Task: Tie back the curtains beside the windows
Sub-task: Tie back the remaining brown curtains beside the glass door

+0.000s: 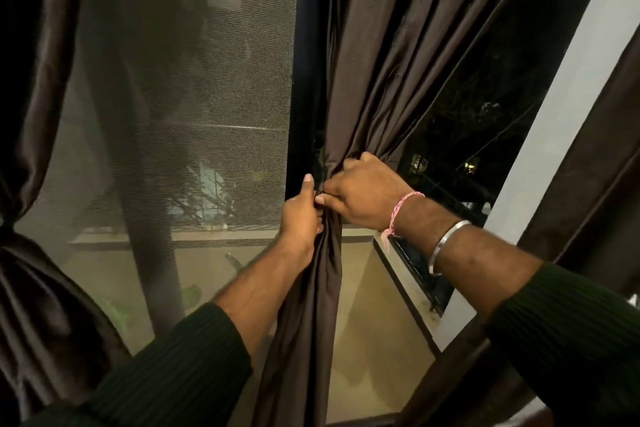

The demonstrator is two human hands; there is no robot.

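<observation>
From beside the person, both arms in dark green ribbed sleeves reach forward and meet at one spot on the dark brown satin curtain panel (398, 55).

Nearest, the loose tail of that panel hangs straight down below the hands, between the two forearms. Its long axis is vertical.

At the gather, the left hand (300, 215) closes round the bunched cloth from the left, thumb pointing upward. The right hand (360, 194), with a pink thread band (401, 210) and a silver metal bangle (446, 246) on its wrist, comes over from the right with fingers curled into the same bunch. The two hands touch. Whether a tie-back cord is pinched between them cannot be determined; the fingers cover that point.

Above and beyond the hands, the panel fans up and to the right. Just behind the left hand stands the black vertical window frame (304, 62); left of it is the grey mesh screen (194, 97).

Far to the left of the hands, a second brown curtain (31, 184) is already cinched at mid-height.

Judgement: the knot must be formed directly at the hands, across the vertical axis. Both hands are equally near.
</observation>
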